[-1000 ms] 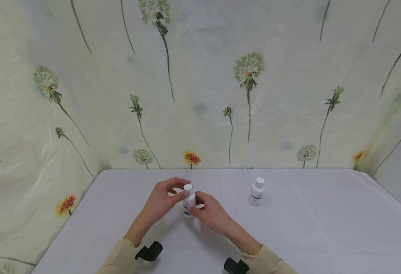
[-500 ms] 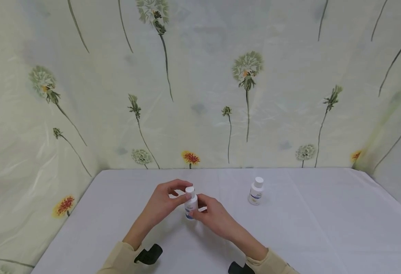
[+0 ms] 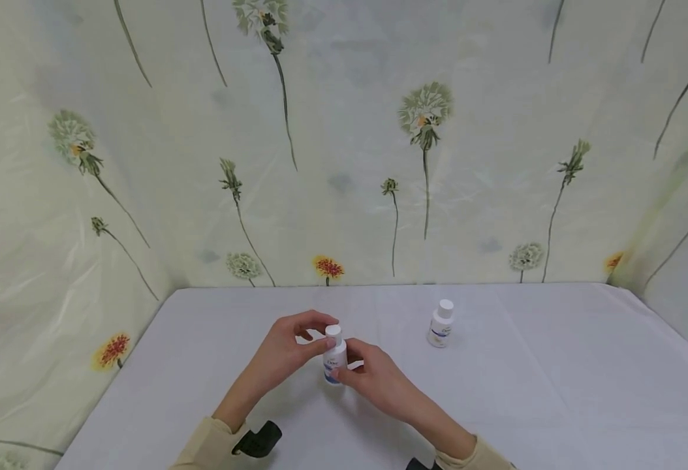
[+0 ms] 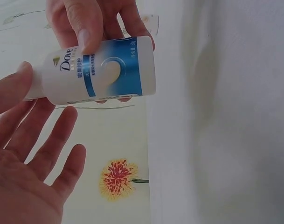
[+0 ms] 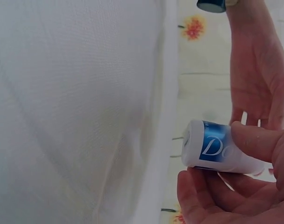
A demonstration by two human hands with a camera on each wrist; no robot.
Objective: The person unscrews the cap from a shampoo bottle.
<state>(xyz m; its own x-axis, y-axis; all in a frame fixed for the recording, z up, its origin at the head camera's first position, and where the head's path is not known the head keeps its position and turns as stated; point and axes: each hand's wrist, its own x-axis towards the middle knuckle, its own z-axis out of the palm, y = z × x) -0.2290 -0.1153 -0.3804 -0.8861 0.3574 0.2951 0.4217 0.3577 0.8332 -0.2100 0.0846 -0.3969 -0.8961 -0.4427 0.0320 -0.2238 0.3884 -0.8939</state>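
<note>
A small white Dove bottle (image 3: 335, 360) with a blue label band is held upright between both hands. My left hand (image 3: 290, 344) pinches its white cap (image 3: 333, 331) between thumb and fingertips. Lower down, the right hand (image 3: 379, 377) grips the bottle's body, thumb across the label. The left wrist view shows the bottle (image 4: 118, 70) with its printed label facing the camera and the left hand's other fingers spread loose. In the right wrist view the bottle's base (image 5: 193, 143) shows, with the right thumb pressed on its side.
A second white bottle (image 3: 440, 324) with a white cap stands upright at the back right of the white-covered table (image 3: 526, 378). Flower-printed sheeting (image 3: 344, 143) walls the back and sides. A dark wrist camera (image 3: 258, 438) sits at the left sleeve.
Both hands have shifted slightly right and nearer with the bottle between them. The left hand's pinch on the cap and the right hand's grip on the body persist. The other bottle stays in place.
</note>
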